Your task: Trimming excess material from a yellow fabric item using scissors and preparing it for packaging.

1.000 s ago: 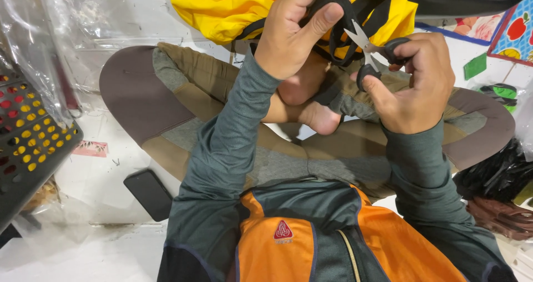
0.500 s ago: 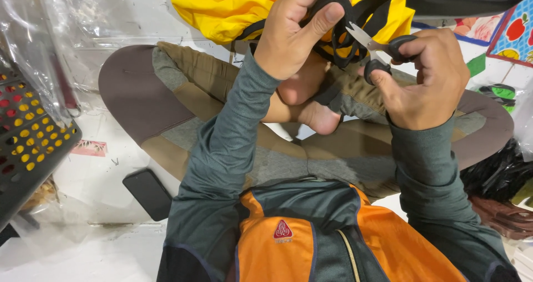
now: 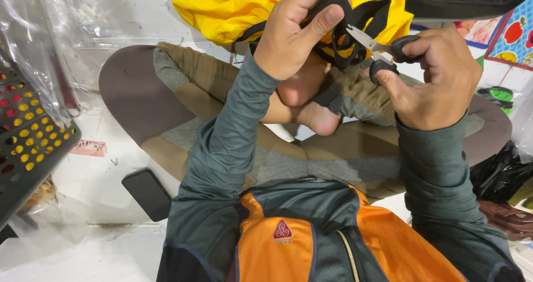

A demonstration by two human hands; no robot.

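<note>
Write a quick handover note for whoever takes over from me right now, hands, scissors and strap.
Left hand: pinches a loop of the black strap and holds it up.
Right hand: holds the scissors, blades open, tips at the strap.
The strap belongs to the yellow bag lying past the crossed legs.
Done: strap lifted, scissors in place. No cut is visible.
Left: the cut itself, if one is meant.
Phone lies on the floor at left.

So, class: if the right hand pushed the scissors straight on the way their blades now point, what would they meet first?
The right hand aims the scissors up and to the left. Their tip sits right at the black strap pinched by the left hand, so the strap comes first, probably; depth is hard to judge.
</note>
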